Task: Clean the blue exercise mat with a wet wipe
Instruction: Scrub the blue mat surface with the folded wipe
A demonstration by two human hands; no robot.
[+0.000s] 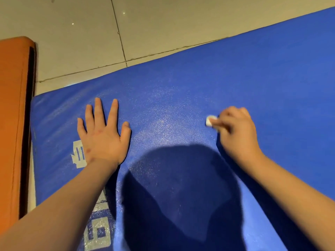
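The blue exercise mat [235,78] fills most of the view and lies flat on the floor, with white printed characters near its left edge. My left hand [103,134] rests flat on the mat, palm down and fingers spread, holding nothing. My right hand [237,129] is closed on a small folded white wet wipe [210,121], which sticks out at the fingertips and presses against the mat. The mat's surface between the two hands glistens. My head's shadow falls on the mat below the hands.
An orange mat [12,124] lies along the blue mat's left edge. Beige tiled floor [126,29] with dark grout lines runs beyond the mat's far edge.
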